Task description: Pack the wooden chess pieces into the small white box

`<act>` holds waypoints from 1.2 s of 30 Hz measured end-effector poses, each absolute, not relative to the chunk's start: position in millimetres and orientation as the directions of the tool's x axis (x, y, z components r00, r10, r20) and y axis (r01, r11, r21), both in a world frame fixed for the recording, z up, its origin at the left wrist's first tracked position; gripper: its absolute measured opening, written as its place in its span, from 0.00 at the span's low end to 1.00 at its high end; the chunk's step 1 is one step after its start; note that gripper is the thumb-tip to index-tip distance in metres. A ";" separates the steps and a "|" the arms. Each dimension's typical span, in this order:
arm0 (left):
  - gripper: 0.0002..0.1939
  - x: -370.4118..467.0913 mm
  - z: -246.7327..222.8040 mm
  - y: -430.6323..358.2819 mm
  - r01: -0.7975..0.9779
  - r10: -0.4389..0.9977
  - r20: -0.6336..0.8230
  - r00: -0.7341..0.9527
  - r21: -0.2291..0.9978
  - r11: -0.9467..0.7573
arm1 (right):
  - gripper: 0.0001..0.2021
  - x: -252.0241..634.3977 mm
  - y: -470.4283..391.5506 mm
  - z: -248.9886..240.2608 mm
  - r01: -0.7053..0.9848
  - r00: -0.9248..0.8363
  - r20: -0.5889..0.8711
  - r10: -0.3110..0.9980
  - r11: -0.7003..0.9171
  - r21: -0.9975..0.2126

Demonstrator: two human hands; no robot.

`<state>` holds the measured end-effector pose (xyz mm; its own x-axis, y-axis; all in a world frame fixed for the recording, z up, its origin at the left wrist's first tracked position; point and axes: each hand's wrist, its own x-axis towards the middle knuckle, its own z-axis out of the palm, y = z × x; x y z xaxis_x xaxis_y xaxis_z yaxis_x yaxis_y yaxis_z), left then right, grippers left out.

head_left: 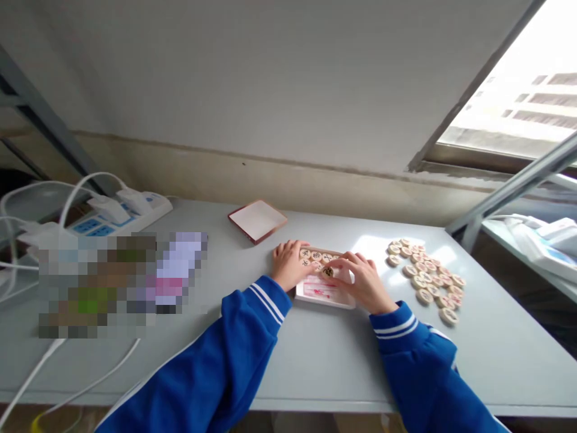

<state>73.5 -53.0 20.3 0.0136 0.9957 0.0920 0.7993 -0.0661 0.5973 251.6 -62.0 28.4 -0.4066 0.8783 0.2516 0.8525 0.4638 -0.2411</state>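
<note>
A shallow box [325, 305] lies on the table in front of me, with round wooden Chinese chess pieces [317, 255] in rows along its far part. Red markings show on the bare floor of its near part. My left hand [288, 263] grips the box's left side, its thumb reaching in over the pieces. Between the thumb and fingers of my right hand [362, 279] is one chess piece [328, 272] with a dark character, held over the box at the front of the rows. My right fingers hide the box's right end.
Loose chess pieces [424, 276] lie spread on the table [315, 361] to the right. The box lid [258, 220] rests beyond my left hand. Further left are a blurred-out phone [178, 270], a power strip [155, 204] and white cables [67, 198]. A wall borders the back.
</note>
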 end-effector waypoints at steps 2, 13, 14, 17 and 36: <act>0.22 73.4 21.1 -53.7 0.801 0.995 0.094 0.015 0.595 -0.068 | 0.09 248.4 -64.0 29.0 0.861 -0.401 0.270 0.875 0.460 -0.215; 0.18 73.6 22.6 -53.1 0.810 0.994 0.110 0.020 0.580 -0.080 | 0.11 285.3 -56.4 39.1 0.955 -0.194 0.471 0.860 0.275 -0.110; 0.16 73.3 22.5 -53.1 0.808 0.993 0.116 0.023 0.582 -0.087 | 0.11 297.8 -54.5 37.5 0.982 -0.114 0.509 0.853 0.175 -0.074; 0.14 72.9 21.8 -53.1 0.801 0.992 0.124 0.026 0.591 -0.094 | 0.12 330.0 -50.8 26.6 0.997 0.025 0.533 0.846 -0.060 0.049; 0.15 74.3 16.6 -52.9 0.824 0.986 0.165 0.021 0.556 -0.110 | 0.09 272.6 -66.9 37.8 0.847 -0.381 0.313 0.870 0.464 -0.259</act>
<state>74.3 -52.9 16.6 0.0208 0.9861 0.1646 0.8238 -0.1102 0.5560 272.6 -66.9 37.8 -0.3813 0.8699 0.3128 0.8471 0.4643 -0.2585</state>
